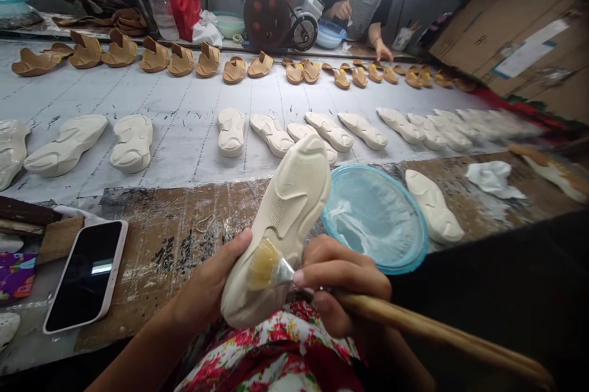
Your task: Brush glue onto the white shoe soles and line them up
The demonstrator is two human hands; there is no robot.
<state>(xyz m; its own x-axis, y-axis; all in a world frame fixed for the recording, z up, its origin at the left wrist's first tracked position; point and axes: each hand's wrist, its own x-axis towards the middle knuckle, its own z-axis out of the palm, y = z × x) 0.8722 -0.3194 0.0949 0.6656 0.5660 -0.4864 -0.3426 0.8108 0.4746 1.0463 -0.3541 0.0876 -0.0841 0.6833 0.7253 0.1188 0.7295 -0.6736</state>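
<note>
A cream-white shoe sole [301, 186] is tilted up in front of me, its moulded underside facing the camera. My left hand [214, 272] grips its left edge, thumb on top and the other fingers hidden behind. Wrapped round a long wooden-handled paintbrush [414, 321] is my right hand [345, 281]. The brush's yellowish bristles lie flat on the lower half of the sole. Just beyond my right hand stands a light-blue bowl [375, 220] with white liquid smeared inside. Another white sole lies on the cardboard to the right of the bowl.
White soles [230, 132] lie in a row across the white-covered table [184, 97]. Behind them runs a row of tan shoe uppers [154, 56]. A phone [87, 275] lies at left. Across the table, a co-worker's hand [343, 10] holds a brush near a machine [271, 8].
</note>
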